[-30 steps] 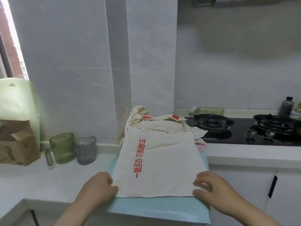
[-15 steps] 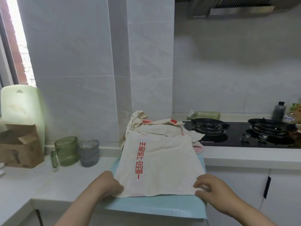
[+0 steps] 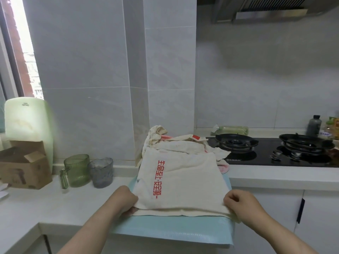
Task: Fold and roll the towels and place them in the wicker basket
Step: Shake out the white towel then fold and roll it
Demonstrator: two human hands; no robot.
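— Cream cloth towel with a line of red printed characters (image 3: 183,180), where's it sitting and who's got hold of it?

— lol ok so it's lying flat on a pale blue mat (image 3: 174,230) that hangs over the near edge of the white kitchen counter (image 3: 45,208), pretty much dead centre. Looks doubled over: you can see two layers along the near edge, top one lifted a touch off the bottom one. Left hand (image 3: 124,200) has its fingers curled round the near left corner, gripping it. Right hand (image 3: 242,204) is doing the same at the near right corner, fingers bunched and pinching the cloth. Both forearms are bare.

— What else is on the counter?

— Right behind the towel, touching its far edge, there's a crumpled pile of more cream towels (image 3: 176,143) up against the tiled pillar, with a bit of pink cloth (image 3: 223,167) poking out on the right. Left of the mat there's a see-through green ribbed mug (image 3: 77,170) and a grey ribbed cup (image 3: 101,172) just beside each other. Further left is an open brown cardboard box (image 3: 23,167) with a pale green plastic board (image 3: 27,121) standing upright behind it. Off to the right is a black glass gas hob with two burners (image 3: 266,154), a dark grey bottle (image 3: 314,125) at the far right behind it, and a steel range hood (image 3: 266,10) up top.
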